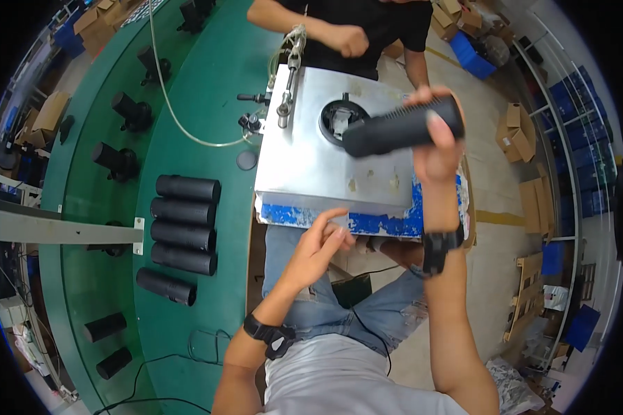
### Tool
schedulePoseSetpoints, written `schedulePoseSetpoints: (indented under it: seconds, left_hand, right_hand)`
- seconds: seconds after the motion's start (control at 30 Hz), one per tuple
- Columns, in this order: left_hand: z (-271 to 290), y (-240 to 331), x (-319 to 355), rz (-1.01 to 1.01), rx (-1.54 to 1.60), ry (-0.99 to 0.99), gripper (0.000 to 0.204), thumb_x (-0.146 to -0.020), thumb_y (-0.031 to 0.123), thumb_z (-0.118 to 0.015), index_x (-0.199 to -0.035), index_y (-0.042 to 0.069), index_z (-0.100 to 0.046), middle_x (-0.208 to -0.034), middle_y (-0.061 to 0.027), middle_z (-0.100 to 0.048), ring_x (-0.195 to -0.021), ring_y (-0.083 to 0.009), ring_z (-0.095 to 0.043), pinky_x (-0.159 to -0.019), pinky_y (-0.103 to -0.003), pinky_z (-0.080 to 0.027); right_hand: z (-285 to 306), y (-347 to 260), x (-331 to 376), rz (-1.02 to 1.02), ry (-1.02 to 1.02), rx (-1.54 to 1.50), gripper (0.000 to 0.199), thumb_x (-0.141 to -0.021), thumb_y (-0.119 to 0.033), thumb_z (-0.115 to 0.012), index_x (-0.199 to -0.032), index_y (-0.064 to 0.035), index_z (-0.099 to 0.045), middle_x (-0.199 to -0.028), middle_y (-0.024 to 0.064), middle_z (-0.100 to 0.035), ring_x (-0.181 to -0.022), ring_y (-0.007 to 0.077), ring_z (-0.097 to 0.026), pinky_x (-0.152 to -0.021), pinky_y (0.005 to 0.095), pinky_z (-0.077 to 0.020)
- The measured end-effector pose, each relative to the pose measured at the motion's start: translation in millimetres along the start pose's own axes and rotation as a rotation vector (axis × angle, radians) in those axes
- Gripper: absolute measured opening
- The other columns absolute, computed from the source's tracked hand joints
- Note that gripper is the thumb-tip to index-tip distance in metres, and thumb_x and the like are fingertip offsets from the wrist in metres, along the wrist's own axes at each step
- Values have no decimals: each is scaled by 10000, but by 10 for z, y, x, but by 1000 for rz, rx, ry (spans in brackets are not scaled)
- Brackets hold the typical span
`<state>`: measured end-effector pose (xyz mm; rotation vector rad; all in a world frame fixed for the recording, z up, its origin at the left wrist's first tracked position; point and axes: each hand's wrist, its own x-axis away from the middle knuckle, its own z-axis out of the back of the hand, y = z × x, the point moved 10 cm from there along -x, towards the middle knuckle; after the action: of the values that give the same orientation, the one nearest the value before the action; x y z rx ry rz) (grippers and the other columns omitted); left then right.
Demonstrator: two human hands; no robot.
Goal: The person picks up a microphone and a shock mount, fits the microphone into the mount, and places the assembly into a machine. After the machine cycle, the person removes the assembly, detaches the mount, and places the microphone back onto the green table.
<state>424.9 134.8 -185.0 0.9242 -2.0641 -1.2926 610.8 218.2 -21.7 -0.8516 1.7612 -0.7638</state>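
Note:
My right hand (437,149) grips a black ribbed cylinder (398,128) and holds it level above a metal work block (311,173), close to the round black fixture (339,119) set in the block's top. My left hand (320,247) hovers with its fingers spread at the block's front blue-painted edge (298,216), holding nothing. Both wrists carry black bands.
Several black tubes (185,232) lie in a row on the green curved conveyor (208,90), with more black parts farther left. A pneumatic tool (289,79) hangs over the block. Another person in a black shirt (360,24) stands opposite. Cardboard boxes and blue crates line the right floor.

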Motion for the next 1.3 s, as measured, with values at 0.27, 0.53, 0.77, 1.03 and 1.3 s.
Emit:
schedulePoseSetpoints:
  seconds: [0.27, 0.53, 0.77, 1.03, 1.3]
  left_hand:
    - [398, -147, 261, 34, 91, 71, 325, -963, 144, -502, -1256, 5, -469, -928, -78, -625, -859, -124, -578, -797, -265, -462]
    - [1066, 1109, -145, -379, -164, 373, 168, -921, 100, -557, -1058, 3, -578, -807, -44, -618, -732, -104, -580, -713, -254, -476]
    - [2464, 1220, -1994, 54, -1426, 478, 525, -894, 418, -453, -1250, 48, -561, -1264, -219, -554, -1136, -369, -550, -946, -450, -434]
    - [2605, 1119, -2001, 56, -1357, 475, 512, -902, 415, -457, -1167, 6, -614, -1097, -211, -645, -1059, -365, -593, -922, -410, -445]
    - [2555, 1126, -1902, 86, -1277, 470, 495, -887, 417, -497, -967, -30, -693, -1002, -227, -664, -986, -372, -618, -886, -400, -466]
  right_hand:
    - [-292, 945, -436, -102, -170, 455, 325, -740, -74, -706, -1031, -19, -571, -921, 51, -645, -860, 124, -599, -811, 265, -471]
    - [-130, 915, -206, 86, 134, 573, 275, -782, -57, -725, -987, -22, -545, -926, 46, -635, -844, 103, -596, -801, 248, -478]
    - [-210, 934, -180, 88, 84, 607, 285, -778, -52, -728, -991, -21, -541, -917, 49, -636, -827, 99, -597, -799, 246, -477]
    - [-145, 995, -223, 63, 40, 581, 316, -771, -34, -727, -1011, -21, -522, -908, 60, -635, -829, 112, -608, -787, 247, -488]
    - [-157, 954, -188, 66, 100, 569, 320, -751, -38, -738, -998, -20, -535, -894, 45, -636, -808, 97, -592, -773, 247, -479]
